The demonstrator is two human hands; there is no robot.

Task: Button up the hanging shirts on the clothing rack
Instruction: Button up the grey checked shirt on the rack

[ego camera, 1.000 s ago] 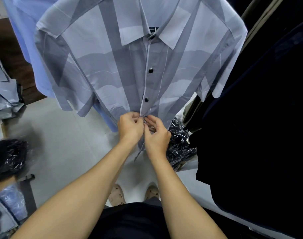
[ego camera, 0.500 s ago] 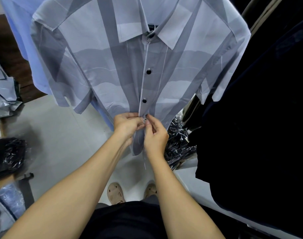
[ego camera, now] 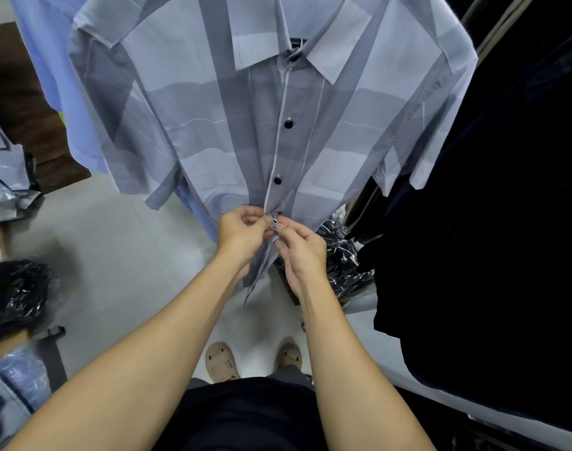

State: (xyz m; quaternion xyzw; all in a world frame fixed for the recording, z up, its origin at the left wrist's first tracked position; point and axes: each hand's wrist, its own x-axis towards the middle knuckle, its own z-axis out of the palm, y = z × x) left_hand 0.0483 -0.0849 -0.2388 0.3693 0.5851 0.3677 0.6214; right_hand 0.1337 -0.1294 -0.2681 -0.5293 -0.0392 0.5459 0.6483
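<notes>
Shirt (ego camera: 213, 131), grey-striped, hangs in front with two dark buttons (ego camera: 288, 124) fastened; a third (ego camera: 274, 220) sits between both hands. Left hand (ego camera: 242, 232) and right hand (ego camera: 302, 252) fingers pinch the placket there.

Head view looks steeply down; close on shirt (ego camera: 213, 125).

Setting: clothing shop or garment stockroom, as we read it. We note a grey striped shirt (ego camera: 213, 118) hanging among a blue shirt (ego camera: 50, 60) and dark garments (ego camera: 505, 222), plastic-wrapped clothing packs (ego camera: 340, 255) heaped on the pale tiled floor (ego camera: 115, 255), and more bagged stock (ego camera: 14, 297) at left.
</notes>
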